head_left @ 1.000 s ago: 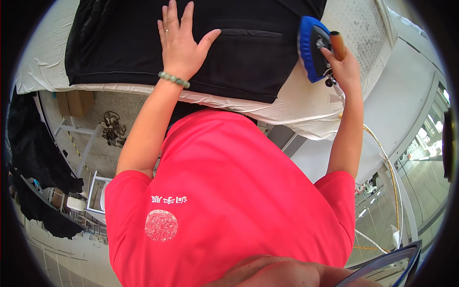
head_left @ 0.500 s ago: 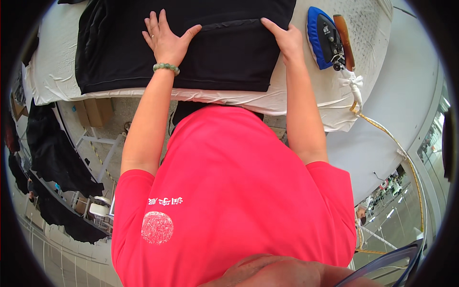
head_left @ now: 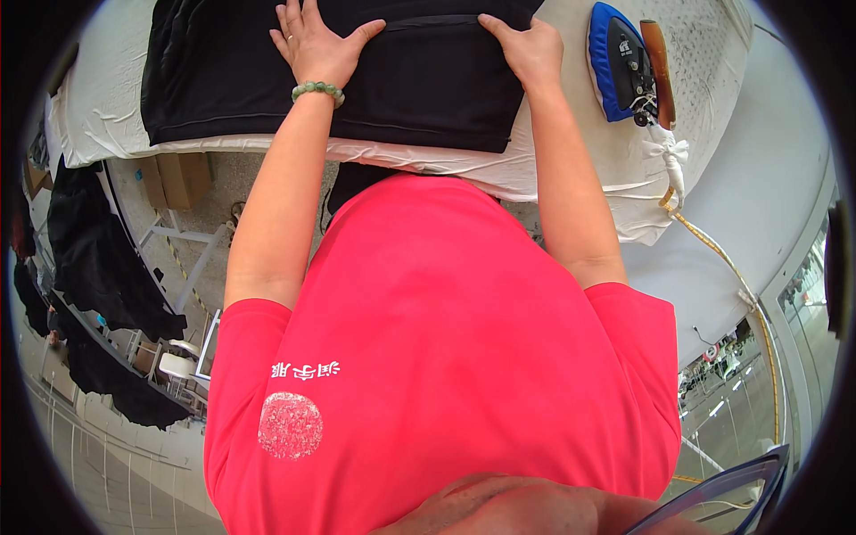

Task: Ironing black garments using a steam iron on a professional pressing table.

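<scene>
A black garment (head_left: pixel 428 98) lies spread on a white-covered pressing table (head_left: pixel 98 107), with a narrow seam or slit running across it between my hands. My left hand (head_left: pixel 325 49) rests open on the cloth, fingers spread and thumb pointing at the left end of that seam. It wears a ring and a green bead bracelet (head_left: pixel 317 92). At the garment's right side, my right hand (head_left: pixel 533 52) has its thumb laid on the seam's right end. Its other fingers are bent at the cloth's edge, partly hidden, and appear to hold it.
An iron (head_left: pixel 629 67) with a blue sole cover and wooden handle rests on the table right of my right hand. Its yellowish hose (head_left: pixel 713 245) runs down the right side. Below the table at left are a cardboard box (head_left: pixel 183 178) and hanging black cloth (head_left: pixel 98 259).
The table, garment and both hands sit higher in the picture. The iron appears farther right and up. My hands keep nearly the same places on the garment, and the seam looks flatter.
</scene>
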Action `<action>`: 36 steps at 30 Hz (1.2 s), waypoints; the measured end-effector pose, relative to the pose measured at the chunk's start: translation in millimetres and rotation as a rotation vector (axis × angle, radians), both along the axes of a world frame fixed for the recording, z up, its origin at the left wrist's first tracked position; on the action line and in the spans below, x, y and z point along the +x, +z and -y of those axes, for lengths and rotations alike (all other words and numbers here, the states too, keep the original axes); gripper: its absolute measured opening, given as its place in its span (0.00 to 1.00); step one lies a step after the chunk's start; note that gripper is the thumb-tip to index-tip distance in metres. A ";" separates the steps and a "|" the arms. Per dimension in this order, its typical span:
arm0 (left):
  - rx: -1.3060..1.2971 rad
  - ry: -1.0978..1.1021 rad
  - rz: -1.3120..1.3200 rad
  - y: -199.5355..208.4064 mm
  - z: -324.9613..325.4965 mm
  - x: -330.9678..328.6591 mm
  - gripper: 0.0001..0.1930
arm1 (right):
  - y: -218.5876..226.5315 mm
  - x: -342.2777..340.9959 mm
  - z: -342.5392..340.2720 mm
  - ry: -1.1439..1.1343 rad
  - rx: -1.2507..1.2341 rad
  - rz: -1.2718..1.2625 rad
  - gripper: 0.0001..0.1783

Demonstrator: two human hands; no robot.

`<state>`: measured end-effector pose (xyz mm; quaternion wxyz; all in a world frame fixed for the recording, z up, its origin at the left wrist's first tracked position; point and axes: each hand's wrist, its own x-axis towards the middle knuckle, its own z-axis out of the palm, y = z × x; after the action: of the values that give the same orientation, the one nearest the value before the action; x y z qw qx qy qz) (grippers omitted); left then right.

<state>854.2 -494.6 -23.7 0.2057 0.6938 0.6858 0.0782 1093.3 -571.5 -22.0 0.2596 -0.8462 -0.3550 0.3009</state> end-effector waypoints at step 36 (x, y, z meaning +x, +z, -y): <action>-0.186 0.217 -0.033 -13.7 -140.6 -410.9 0.37 | -16.2 -38.7 137.0 -0.167 -0.047 -0.095 0.28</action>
<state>443.3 -353.9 -37.4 0.2481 0.5946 0.7644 0.0246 1054.6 -708.5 -38.2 0.2804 -0.8634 -0.2636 0.3262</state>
